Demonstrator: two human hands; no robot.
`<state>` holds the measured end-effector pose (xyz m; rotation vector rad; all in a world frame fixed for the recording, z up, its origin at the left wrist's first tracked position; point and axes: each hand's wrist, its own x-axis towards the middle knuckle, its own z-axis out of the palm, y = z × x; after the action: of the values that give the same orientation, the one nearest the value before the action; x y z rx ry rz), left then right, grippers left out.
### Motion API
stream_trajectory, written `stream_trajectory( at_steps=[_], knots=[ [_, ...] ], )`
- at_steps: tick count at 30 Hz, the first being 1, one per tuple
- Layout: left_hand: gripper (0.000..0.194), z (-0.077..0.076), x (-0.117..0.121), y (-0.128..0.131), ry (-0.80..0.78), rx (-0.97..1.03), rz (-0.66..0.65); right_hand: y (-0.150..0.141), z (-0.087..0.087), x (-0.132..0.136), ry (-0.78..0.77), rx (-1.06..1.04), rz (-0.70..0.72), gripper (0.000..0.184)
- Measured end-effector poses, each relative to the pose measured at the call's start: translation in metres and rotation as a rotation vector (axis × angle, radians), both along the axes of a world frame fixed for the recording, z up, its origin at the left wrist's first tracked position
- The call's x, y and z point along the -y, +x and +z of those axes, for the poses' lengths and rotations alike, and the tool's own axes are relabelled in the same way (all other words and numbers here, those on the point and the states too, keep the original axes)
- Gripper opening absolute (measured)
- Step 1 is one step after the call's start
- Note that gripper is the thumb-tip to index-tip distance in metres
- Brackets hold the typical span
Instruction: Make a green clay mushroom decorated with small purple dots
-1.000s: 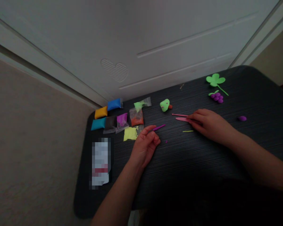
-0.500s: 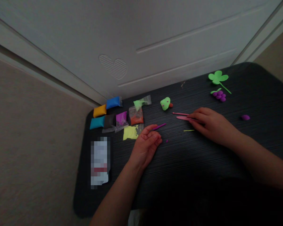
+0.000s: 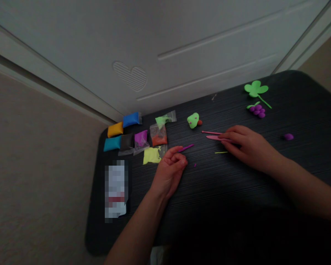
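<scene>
My left hand (image 3: 171,168) is closed above the dark table, thumb pressed to curled fingers; whatever is between them is hidden. Just beyond its index finger is a thin purple stick (image 3: 187,148), partly covered by the finger. A tiny purple bit (image 3: 195,165) lies right of that hand. My right hand (image 3: 244,145) pinches a pink modelling knife (image 3: 213,138) low over the table. Beside the knife, a thin pink ball-tipped tool (image 3: 211,132) runs under the same fingers. A thin yellow-green stick (image 3: 220,152) lies just below.
Clay packets, including a blue one (image 3: 131,119) and a yellow one (image 3: 151,155), are at left, above a blurred-out phone-like object (image 3: 116,191). A green clay tree (image 3: 193,120), green clover (image 3: 256,89), purple grape bunch (image 3: 257,110) and purple lump (image 3: 288,137) lie around. A white panel (image 3: 209,44) borders the table.
The view has shifted very slightly. My left fingers have curled in a little more; my right hand stays on the pink modelling knife.
</scene>
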<state>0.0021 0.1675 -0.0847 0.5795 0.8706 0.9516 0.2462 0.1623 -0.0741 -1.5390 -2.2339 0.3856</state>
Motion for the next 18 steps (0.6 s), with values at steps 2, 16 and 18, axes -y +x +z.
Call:
stream_trajectory(
  at_steps=[2,16,18],
  knots=[
    [0.036,-0.0001,0.0005,-0.0001,0.006,-0.002,0.002,-0.0003,-0.0004,0.0001,-0.002,-0.005,0.003,0.024],
    [0.014,0.0012,-0.0002,0.0021,-0.012,0.031,-0.009,-0.0026,0.0018,-0.0002,0.005,-0.024,0.006,0.024],
    [0.014,0.0014,-0.0005,0.0024,-0.005,0.037,0.002,-0.0026,0.0012,-0.0004,0.014,-0.035,0.015,0.023]
  ],
)
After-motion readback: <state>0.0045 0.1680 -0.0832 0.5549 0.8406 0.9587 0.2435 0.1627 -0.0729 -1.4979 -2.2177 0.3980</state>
